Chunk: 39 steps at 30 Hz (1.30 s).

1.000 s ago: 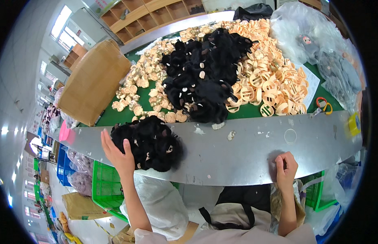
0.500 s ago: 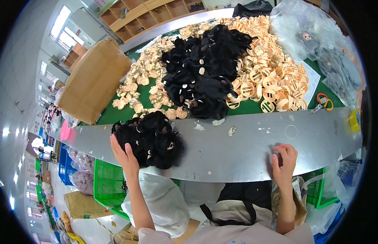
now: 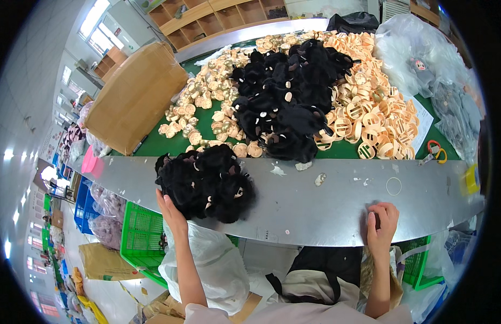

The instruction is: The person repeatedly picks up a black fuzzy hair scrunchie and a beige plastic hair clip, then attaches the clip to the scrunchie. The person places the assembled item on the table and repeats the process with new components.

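Observation:
A heap of small black plush toys lies on the grey metal table edge, left of the middle. My left hand rests against the heap's near left side, fingers stretched out and touching the fur without gripping. Farther right, my right hand sits on the metal with its fingers curled in, and I see nothing held in them. A thin pale ring lies just beyond it. Behind, a larger pile of black plush toys covers the green tabletop.
Peach-coloured round slotted plastic pieces and cup-like pieces flank the large pile. A cardboard box stands left. Orange-handled scissors and a yellow tape roll are right. Below are a green crate and a white sack.
My left hand has slid lower along the heap's left side. The fingers of my right hand have curled in more. The whole view has shifted slightly.

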Tool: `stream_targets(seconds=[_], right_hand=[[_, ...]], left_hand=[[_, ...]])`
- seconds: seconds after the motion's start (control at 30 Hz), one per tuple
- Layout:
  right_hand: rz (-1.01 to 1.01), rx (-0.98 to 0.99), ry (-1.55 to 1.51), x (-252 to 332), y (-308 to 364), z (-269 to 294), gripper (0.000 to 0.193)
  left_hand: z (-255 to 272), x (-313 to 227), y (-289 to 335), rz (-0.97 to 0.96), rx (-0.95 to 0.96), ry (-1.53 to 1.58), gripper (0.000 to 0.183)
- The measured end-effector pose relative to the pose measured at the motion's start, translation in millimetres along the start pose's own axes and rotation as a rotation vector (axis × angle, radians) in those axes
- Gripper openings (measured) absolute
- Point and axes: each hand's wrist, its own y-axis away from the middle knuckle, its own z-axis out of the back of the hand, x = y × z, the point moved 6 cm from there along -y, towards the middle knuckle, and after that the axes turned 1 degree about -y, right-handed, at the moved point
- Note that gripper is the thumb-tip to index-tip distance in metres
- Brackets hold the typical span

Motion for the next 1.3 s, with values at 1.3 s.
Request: stream_targets(seconds=[1.3], right_hand=[[0.103,-0.031,-0.016,2.2,0.1,2.7,0.007]], left_hand=[[-169.0,-186.7,25.5,-0.397,0.420,-0.470,0.036]])
